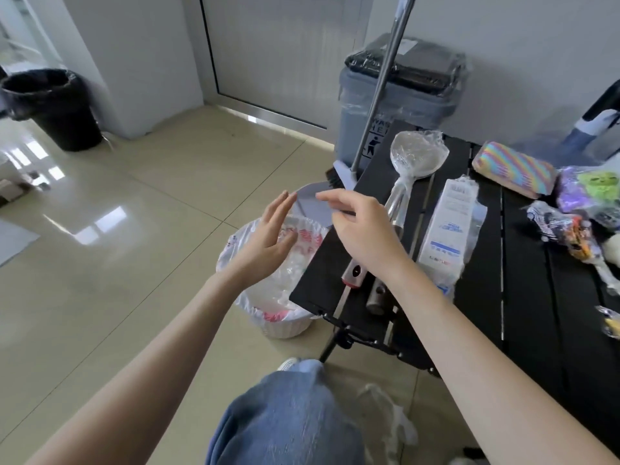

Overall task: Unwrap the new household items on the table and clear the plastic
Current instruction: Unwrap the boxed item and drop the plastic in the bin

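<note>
1. A round black waste bin lined with a black plastic bag (53, 105) stands on the glossy beige floor tiles (134, 256) at the far left, beside a white wall corner.
2. The left hand (271, 236) hovers over a small white wastebasket lined with a clear, red-printed plastic bag (268, 297), which sits on the floor just beside the table's left edge. The fingers are straight and spread, palm turned right, holding nothing.
3. The right hand (359, 226) hangs above the left corner of the black slatted folding table (523, 290), fingers loosely extended towards the left hand, with nothing in them.
4. A grey broom head with dark bristles and a long silver pole (379, 95) leans behind the table against a grey lidded bin still wrapped in clear plastic (402, 95).
5. On the table lies a steel ladle-like utensil sealed in crinkled clear plastic (412, 159), bowl end farthest from the person; its handle runs under the right wrist.
6. Just right of it lies a white and blue carton in a clear plastic sleeve (446, 229).
7. Farther right sit a rainbow-striped sponge block (513, 169), a purple and green wrapped packet (587, 189) and a colourful bundle in clear film (563, 229).
8. Crumpled clear plastic (385, 414) lies on the floor near the person's blue-denim knee (285, 417).
</note>
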Motion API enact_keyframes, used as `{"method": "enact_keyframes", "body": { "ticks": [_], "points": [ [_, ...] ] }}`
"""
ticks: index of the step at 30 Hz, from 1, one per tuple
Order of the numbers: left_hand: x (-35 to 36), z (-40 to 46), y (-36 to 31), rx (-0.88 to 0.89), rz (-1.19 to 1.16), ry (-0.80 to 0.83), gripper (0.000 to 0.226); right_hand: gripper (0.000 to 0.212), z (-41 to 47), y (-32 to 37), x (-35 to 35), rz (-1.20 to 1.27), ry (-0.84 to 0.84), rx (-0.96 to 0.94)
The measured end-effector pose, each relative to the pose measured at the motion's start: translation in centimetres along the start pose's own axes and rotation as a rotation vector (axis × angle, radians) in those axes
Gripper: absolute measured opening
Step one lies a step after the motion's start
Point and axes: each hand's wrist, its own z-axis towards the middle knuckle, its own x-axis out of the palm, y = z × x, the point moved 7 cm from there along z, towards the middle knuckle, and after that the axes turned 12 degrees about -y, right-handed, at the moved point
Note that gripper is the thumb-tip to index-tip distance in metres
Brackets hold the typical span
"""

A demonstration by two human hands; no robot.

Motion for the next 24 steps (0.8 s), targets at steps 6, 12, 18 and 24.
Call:
{"method": "enact_keyframes", "body": {
  "ticks": [6, 12, 18, 24],
  "points": [
    [-0.1, 0.3, -9.8, 0.179, -0.028, -0.174, 0.037, 0.036, -0.9, 1.2, -8.5, 0.014, -0.239, -0.029],
    [7.5, -2.3, -16.3, 0.103, 0.072, 0.100, 0.059, 0.029, -3.8, -3.8, -15.9, -0.099, -0.346, 0.231],
    [12.4, -3.4, -17.1, 0.148, 0.341, 0.164, 0.070, 0.046, -7.3, -8.1, -15.3, 0.037, -0.181, 0.534],
    [12.7, -3.7, -17.5, 0.077, -0.104, 0.082, 0.057, 0.050, -8.3, -9.8, -17.1, 0.183, -0.284, 0.564]
  ]
}}
